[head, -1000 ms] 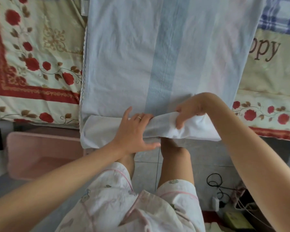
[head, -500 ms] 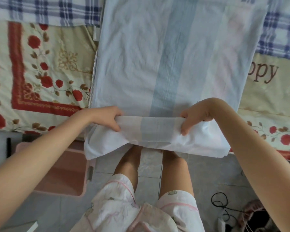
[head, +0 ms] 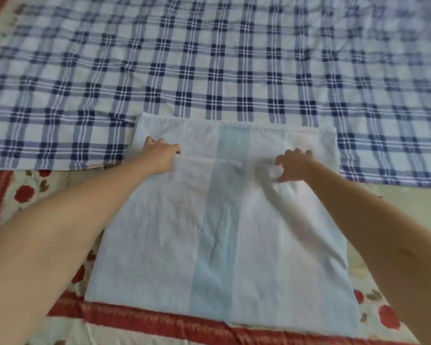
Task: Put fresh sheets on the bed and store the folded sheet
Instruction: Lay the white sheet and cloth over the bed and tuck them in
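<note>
A pale blue sheet (head: 217, 235) with a darker blue stripe down its middle lies folded on the bed. Its near half is doubled over, and the folded-over edge stops a little short of the far edge. My left hand (head: 159, 153) rests at the left end of that folded-over edge, fingers curled on the cloth. My right hand (head: 294, 165) pinches the same edge near its right end. Both arms reach far forward over the sheet.
A blue and white checked sheet (head: 209, 66) covers the far part of the bed. A cream quilt (head: 25, 192) with red roses and a red border lies under the pale sheet along the near edge.
Both hands have carried the sheet's near edge up from the bedside and forward over the sheet, doubling it. The view has lifted from the floor and my legs to the bed top.
</note>
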### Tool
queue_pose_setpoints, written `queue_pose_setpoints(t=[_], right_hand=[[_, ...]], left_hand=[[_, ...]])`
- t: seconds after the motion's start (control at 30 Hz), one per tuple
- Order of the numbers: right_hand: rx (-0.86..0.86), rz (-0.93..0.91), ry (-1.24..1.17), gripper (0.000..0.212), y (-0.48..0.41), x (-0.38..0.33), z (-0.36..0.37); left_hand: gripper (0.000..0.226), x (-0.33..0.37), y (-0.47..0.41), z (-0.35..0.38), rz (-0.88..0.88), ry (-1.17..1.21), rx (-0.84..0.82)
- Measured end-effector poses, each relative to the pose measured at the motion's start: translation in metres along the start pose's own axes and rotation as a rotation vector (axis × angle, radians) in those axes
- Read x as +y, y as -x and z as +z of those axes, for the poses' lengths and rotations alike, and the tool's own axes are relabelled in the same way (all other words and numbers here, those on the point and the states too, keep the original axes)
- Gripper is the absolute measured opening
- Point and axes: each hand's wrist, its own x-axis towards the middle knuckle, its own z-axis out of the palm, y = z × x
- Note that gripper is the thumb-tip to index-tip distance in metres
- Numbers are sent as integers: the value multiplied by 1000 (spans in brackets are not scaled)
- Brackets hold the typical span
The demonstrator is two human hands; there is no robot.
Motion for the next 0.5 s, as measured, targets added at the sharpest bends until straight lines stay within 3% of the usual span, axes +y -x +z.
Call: queue_pose_setpoints(t=[0.17,0.23,0.37,0.5], right_hand=[[70,66,-211,68,-19,47,39],[170,122,-283,61,-10,66,53],[633,252,-498,57,12,75,85],[843,326,-473,50,-2,78,54]], left_hand=[[20,9,-24,24,-81,-49,99],[20,5,-20,29,-159,-52,114],[17,9,-3,32,-310,117,322],[19,-11,-12,13,-415,201,513]])
